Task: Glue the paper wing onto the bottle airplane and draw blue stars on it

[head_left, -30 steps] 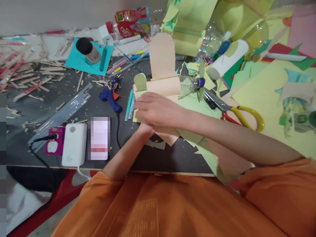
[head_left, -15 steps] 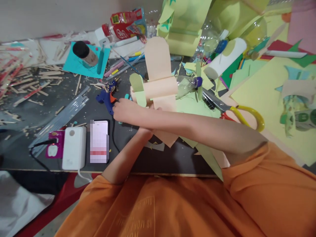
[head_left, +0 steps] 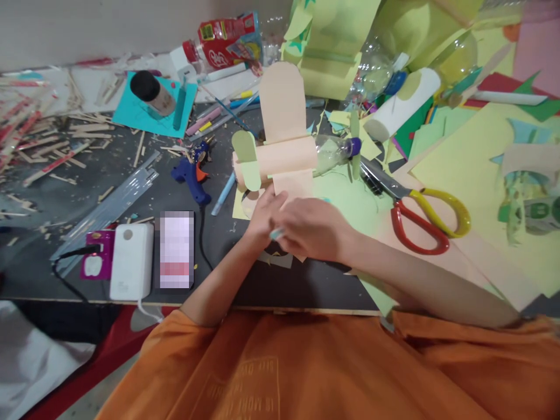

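The paper-covered plastic bottle model (head_left: 280, 156) lies on its side, shaped like a plane. A peach rounded wing (head_left: 283, 102) stretches toward the back, and a second peach wing (head_left: 294, 184) points toward me. My left hand (head_left: 262, 219) is closed at the edge of that near wing, its fingertips against the paper. Next to it, overlapping it, my right hand (head_left: 312, 227) is curled and blurred. A small teal bit (head_left: 276, 234) shows at its fingers; I cannot make out what it is. Away to the left lies the blue glue gun (head_left: 191, 179), untouched.
Scissors (head_left: 420, 216) with red and yellow handles lie at the right on paper sheets (head_left: 472, 175). A phone (head_left: 177, 251) and a white power bank (head_left: 131, 262) are near the front edge. Wooden sticks (head_left: 91, 129) litter the left. A light blue marker (head_left: 224, 193) lies beside the model.
My right hand has let go of the glue gun and moved right, over to my left hand by the near wing. The scissors' red handle is uncovered. My left hand stays at the wing.
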Motion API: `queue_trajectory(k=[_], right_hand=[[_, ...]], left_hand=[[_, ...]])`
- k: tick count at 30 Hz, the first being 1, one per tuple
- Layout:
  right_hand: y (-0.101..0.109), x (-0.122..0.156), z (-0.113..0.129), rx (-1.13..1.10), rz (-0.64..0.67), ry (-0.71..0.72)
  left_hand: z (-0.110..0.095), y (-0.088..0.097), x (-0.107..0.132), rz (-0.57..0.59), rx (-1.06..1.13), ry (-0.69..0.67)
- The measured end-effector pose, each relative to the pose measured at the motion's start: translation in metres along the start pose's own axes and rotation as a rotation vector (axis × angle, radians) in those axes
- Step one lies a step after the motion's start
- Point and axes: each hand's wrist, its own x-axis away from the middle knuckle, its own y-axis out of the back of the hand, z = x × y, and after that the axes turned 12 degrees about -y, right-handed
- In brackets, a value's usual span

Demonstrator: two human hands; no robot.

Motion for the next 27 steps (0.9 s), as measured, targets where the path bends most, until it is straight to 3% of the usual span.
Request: queue_trajectory(k=[5,8,14,27], right_hand=[[0.014,0.059,-0.084,0.066,-0.285,-0.277],[0.011,0.07,-0.107,0.091,-0.325,-0.315],[0.012,0.065,-0.102,0.11,-0.17,-0.42],[0.033,0.06,-0.092,0.173,-0.043,-0.704]], left_hand=[[-0.011,0.001,-0.007,-0.118,0.319,0.164],[-0.015,0.006,-0.01,-0.135,0.324,0.173],[-0.014,0.008,-0.009,-0.07,0.328,0.19],[-0.017,0.005,-0.007,-0.038,0.339,0.245]])
